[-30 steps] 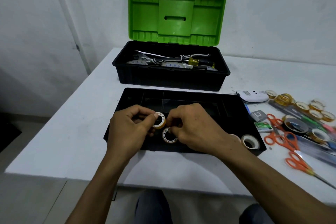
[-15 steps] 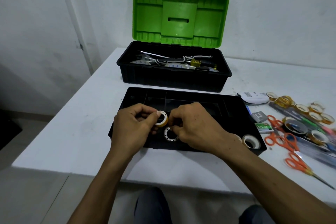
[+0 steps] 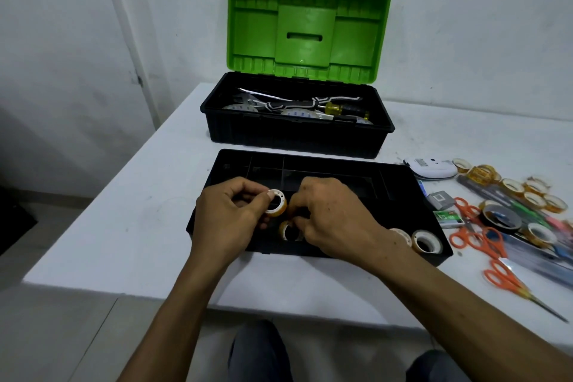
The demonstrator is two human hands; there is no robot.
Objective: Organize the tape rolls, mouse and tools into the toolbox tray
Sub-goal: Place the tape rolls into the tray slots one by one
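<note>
White tabletop [image 3: 124,226] is seen against a pale wall, with a black toolbox tray [image 3: 325,156] set near its front edge. Over the tray's near middle, a small tape roll [image 3: 276,203] is pinched between the thumb and fingers of the left hand [image 3: 229,214]. The right hand [image 3: 335,217] is held just beside it, fingers curled at a second tape roll [image 3: 290,231] lying in the tray. Whether that roll is gripped cannot be told. Another roll [image 3: 426,240] is seated in the tray's near right corner. Behind the tray an open toolbox [image 3: 297,139] is stood. To the tray's right, a mouse [image 3: 431,167], orange scissors [image 3: 477,232] and loose tape rolls [image 3: 527,192] are spread.
</note>
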